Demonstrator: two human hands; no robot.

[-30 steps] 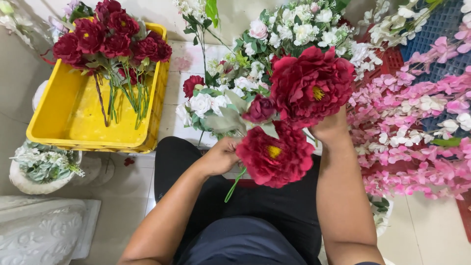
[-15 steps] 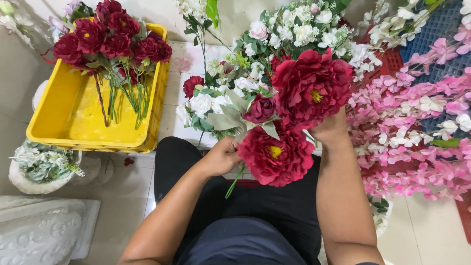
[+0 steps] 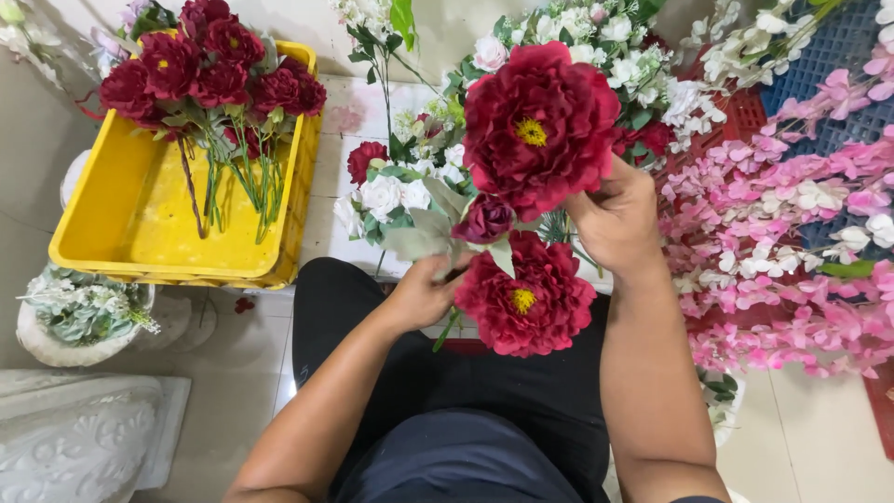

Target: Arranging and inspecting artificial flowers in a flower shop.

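I hold a stem of artificial dark red peonies over my lap. Its large upper bloom (image 3: 540,126) faces the camera, a small bud (image 3: 486,220) sits below it, and a second full bloom (image 3: 526,295) hangs lowest. My left hand (image 3: 424,293) grips the stem and grey-green leaves (image 3: 419,237) at the left of the lower bloom. My right hand (image 3: 616,216) is closed on the stem just right of the upper bloom.
A yellow plastic crate (image 3: 140,210) at upper left holds several more red peony stems (image 3: 209,65). White and green artificial flowers (image 3: 596,42) lie ahead. Pink blossom sprays (image 3: 792,242) fill the right. A pale carved planter (image 3: 79,438) and a pot of greenery (image 3: 79,312) stand at lower left.
The upper bloom has risen and turned more towards the camera as my right hand lifted; my left hand shifted slightly right along the stem.
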